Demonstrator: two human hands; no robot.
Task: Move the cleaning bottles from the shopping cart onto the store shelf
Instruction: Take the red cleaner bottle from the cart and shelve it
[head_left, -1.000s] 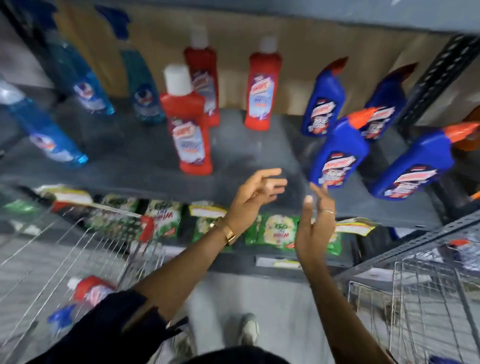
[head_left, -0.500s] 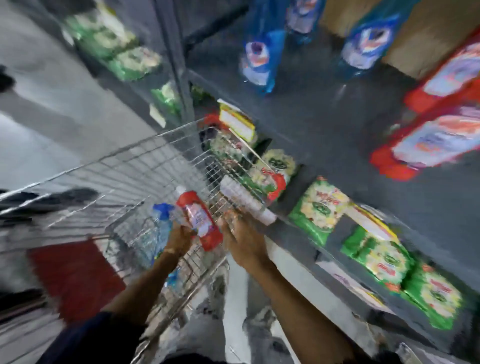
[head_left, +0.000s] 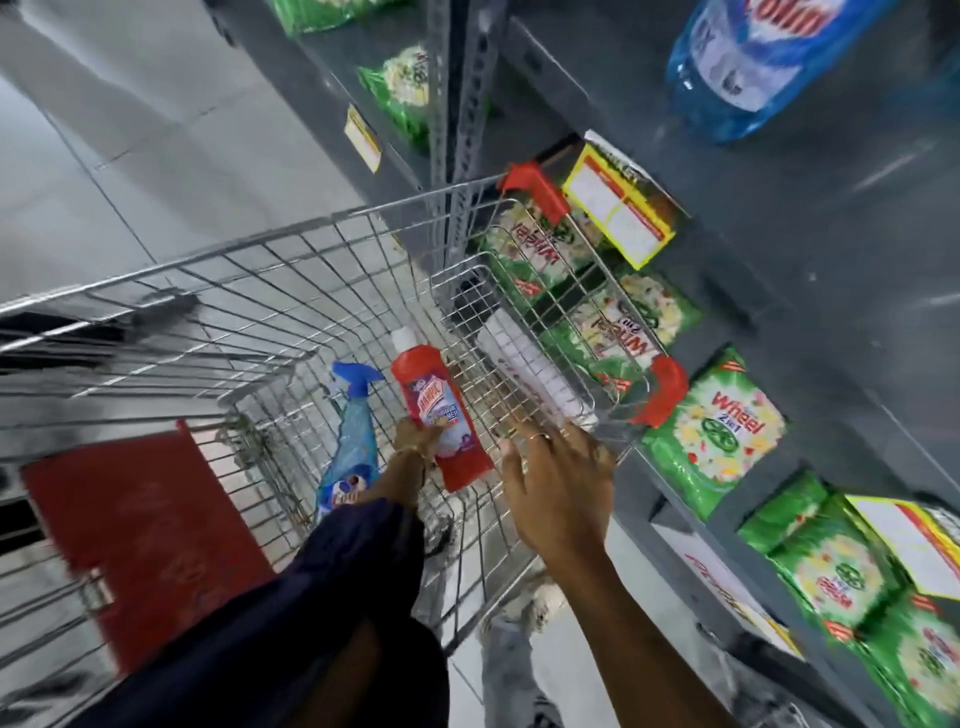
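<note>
A red cleaning bottle (head_left: 439, 410) with a white cap lies inside the wire shopping cart (head_left: 291, 260), and my left hand (head_left: 415, 439) is closed around its lower half. Beside it on the cart floor lies a blue spray bottle (head_left: 350, 441), untouched. My right hand (head_left: 558, 473) rests with spread fingers on the cart's handle end, near the white handle bar (head_left: 530, 371). The grey store shelf (head_left: 779, 249) runs along the right, with a blue bottle (head_left: 753, 67) standing on it at the top.
Green detergent packs (head_left: 714, 436) fill the lower shelf, partly behind the cart's red corner guards (head_left: 662, 392). Yellow price tags (head_left: 621, 208) hang from the shelf edge. A grey upright post (head_left: 467, 104) stands ahead. A red panel (head_left: 140, 540) is on the cart's left. Grey tiled floor lies beyond.
My view swung from the shelf of bottles down to the cart. Both hands dropped from the shelf into the cart, and my left hand took hold of the red bottle.
</note>
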